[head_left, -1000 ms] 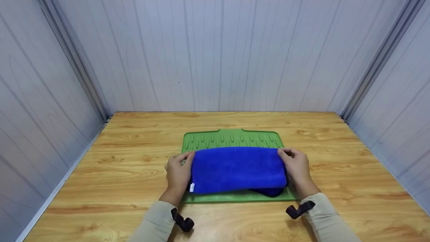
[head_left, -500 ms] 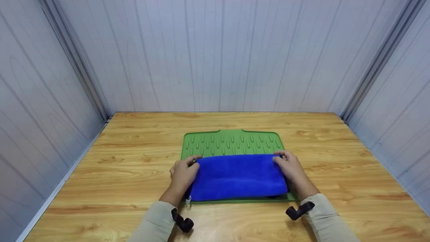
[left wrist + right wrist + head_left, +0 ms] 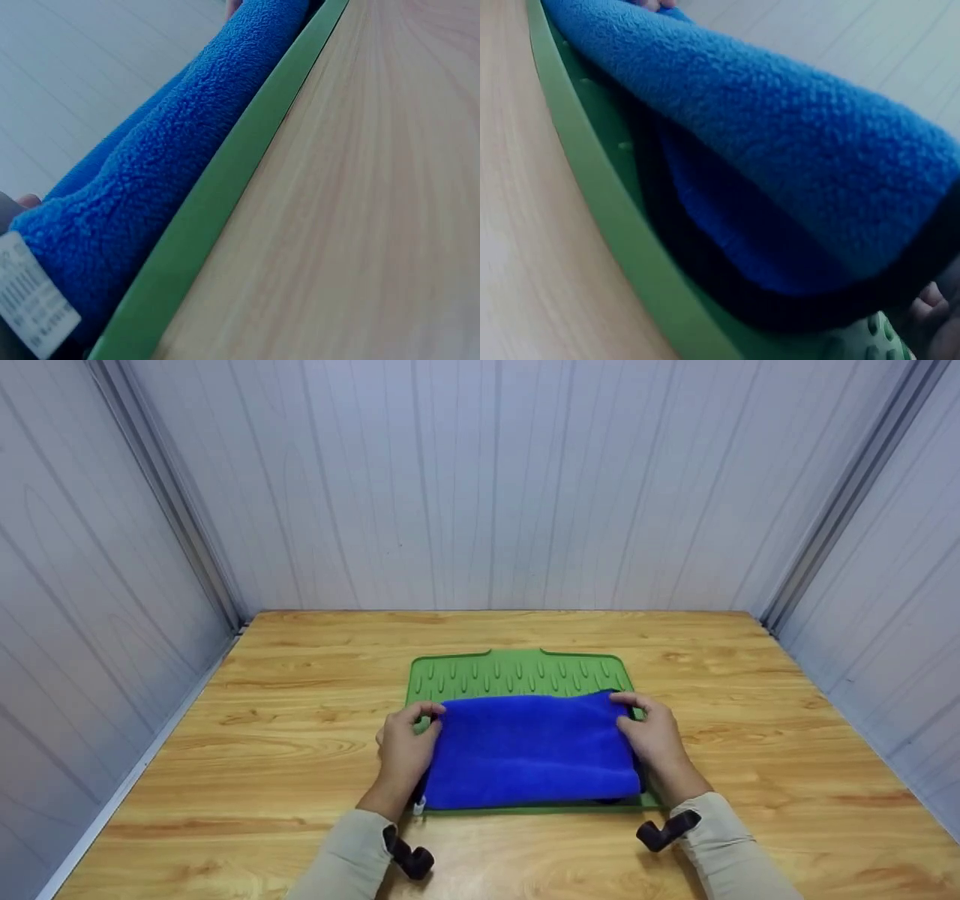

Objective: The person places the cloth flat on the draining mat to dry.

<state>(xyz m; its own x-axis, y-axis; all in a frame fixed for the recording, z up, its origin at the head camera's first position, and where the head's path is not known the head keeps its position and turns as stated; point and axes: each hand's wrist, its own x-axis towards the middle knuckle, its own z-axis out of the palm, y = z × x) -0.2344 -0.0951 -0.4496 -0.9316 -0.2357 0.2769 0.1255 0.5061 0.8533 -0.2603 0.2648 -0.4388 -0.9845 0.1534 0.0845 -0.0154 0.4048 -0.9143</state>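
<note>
A blue plush towel [image 3: 529, 750] with a dark trim lies folded over the green ribbed mat [image 3: 517, 667]. My left hand [image 3: 409, 746] holds its far left corner between forefinger and thumb. At the far right corner, which stands slightly raised with dark trim showing, my right hand [image 3: 656, 735] grips the cloth the same way. The left wrist view shows a white printed label [image 3: 34, 296] at the towel's near left end. In the right wrist view, the towel's fold [image 3: 780, 112] gapes above a lower layer [image 3: 727, 225]. Some fingertips are hidden by the cloth.
The mat lies on a wood-grain table [image 3: 300, 682], its raised green rim [image 3: 217, 195] showing along the near side. Pale panelled walls [image 3: 480, 487] enclose the table at the back and both sides. Black wrist mounts [image 3: 409, 855] sit on both sleeves.
Both hands have drawn the towel's far edge nearer, then moved it slightly back. The near edge now hangs lower over the mat, and the far right corner has risen.
</note>
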